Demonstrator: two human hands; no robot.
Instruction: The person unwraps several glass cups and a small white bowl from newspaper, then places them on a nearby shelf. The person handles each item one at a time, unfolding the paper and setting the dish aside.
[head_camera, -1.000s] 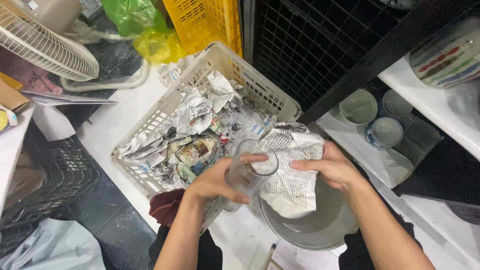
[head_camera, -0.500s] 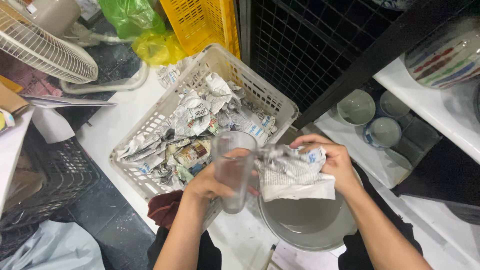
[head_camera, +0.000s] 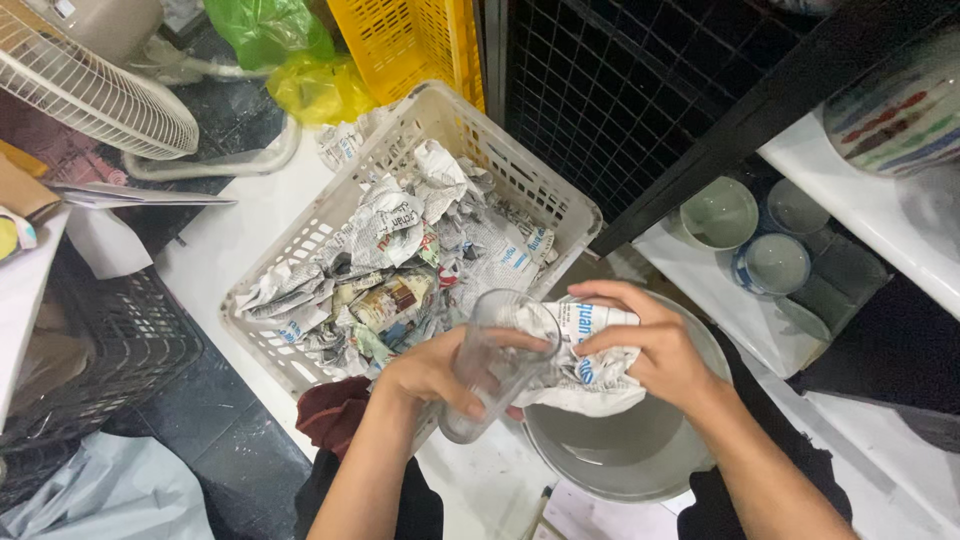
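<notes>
My left hand (head_camera: 432, 372) grips a clear drinking glass (head_camera: 495, 360), held tilted with its mouth up and to the right. My right hand (head_camera: 655, 345) clutches a crumpled sheet of newspaper (head_camera: 585, 375) pressed against the glass's rim and side. Both hands hover over a grey basin (head_camera: 630, 450) at the bottom centre. Just left of the hands stands a white plastic basket (head_camera: 340, 215) filled with crumpled newspaper (head_camera: 410, 250).
A yellow crate (head_camera: 410, 40) and green and yellow bags (head_camera: 290, 60) lie behind the basket. A fan guard (head_camera: 90, 85) is at the top left. Pale bowls (head_camera: 745, 235) sit on a white shelf at right, beside a dark wire grid (head_camera: 600, 90).
The glass has tipped from mouth-toward-me to a more upright tilt. My right hand has bunched the newspaper and brought it up from the basin against the glass.
</notes>
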